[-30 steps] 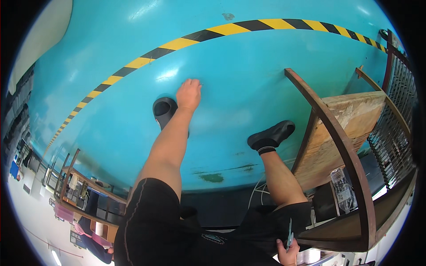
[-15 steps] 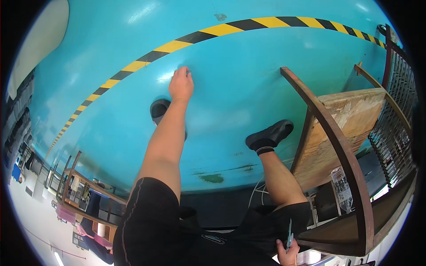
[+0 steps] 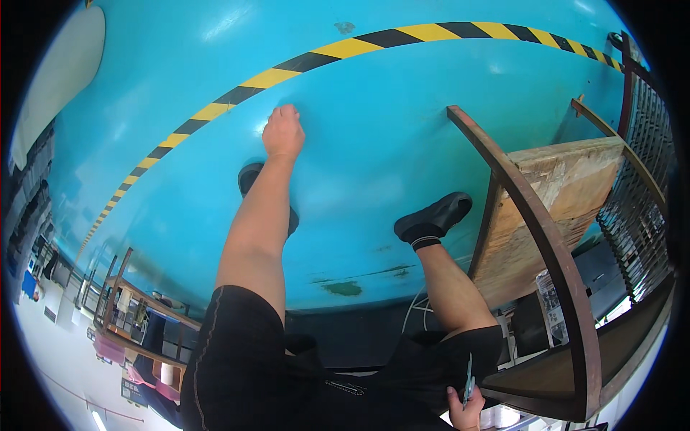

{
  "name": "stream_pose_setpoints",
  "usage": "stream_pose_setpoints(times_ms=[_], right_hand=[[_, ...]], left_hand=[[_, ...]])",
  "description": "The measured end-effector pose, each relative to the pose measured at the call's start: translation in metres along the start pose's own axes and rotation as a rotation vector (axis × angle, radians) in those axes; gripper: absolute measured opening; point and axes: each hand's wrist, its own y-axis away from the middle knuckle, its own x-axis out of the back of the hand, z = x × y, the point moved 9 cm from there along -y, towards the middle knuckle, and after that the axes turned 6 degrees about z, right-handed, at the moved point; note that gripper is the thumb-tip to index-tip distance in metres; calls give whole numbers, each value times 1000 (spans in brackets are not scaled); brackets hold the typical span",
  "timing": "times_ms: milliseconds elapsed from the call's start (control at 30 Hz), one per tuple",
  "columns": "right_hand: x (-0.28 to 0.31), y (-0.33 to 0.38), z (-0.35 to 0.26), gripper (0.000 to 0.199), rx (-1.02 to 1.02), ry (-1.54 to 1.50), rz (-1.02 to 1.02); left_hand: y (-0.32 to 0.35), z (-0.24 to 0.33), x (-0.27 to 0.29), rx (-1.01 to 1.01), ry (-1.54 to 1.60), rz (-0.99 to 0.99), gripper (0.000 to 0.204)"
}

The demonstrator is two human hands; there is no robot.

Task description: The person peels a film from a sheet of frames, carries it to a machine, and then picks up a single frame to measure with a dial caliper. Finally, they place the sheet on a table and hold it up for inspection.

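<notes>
My left hand (image 3: 283, 133) is stretched out over the blue floor (image 3: 359, 144), above and beyond a black shoe (image 3: 249, 177) that my forearm partly covers. Its fingers are curled closed, with the back of the hand towards me; whatever they hold, if anything, is hidden. Low on the right, beside my knee, my right hand (image 3: 467, 412) grips a slim pointed tool (image 3: 469, 384) with a pale blue-green body. The tool's thin tip points upward, and its exact kind is hard to make out.
A brown metal frame (image 3: 532, 194) with a worn wooden board (image 3: 557, 208) stands close on my right. Past it are a wire rack (image 3: 640, 187) and a clear plastic bottle (image 3: 552, 309). Yellow-black tape (image 3: 345, 49) curves across the floor. A brown-framed bench (image 3: 147, 309) lies to the left.
My left hand has shifted slightly left and turned, its fingers curling in; a small dark thing at its fingertips no longer shows. My right hand keeps its hold on the tool.
</notes>
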Motion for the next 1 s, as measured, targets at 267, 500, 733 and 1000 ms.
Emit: stream_pose_setpoints(times_ms=[267, 500, 733, 1000], right_hand=[[-2, 6, 13, 36, 7, 5, 13], [8, 26, 22, 33, -114, 47, 35], [24, 70, -3, 42, 84, 58, 48], [53, 178, -24, 37, 272, -94, 30]], left_hand=[[-2, -8, 7, 67, 180, -78, 11], [52, 94, 163, 691, 1499, -400, 18], [117, 155, 442, 547, 1695, -333, 13], [200, 126, 718, 331, 1932, -164, 9]])
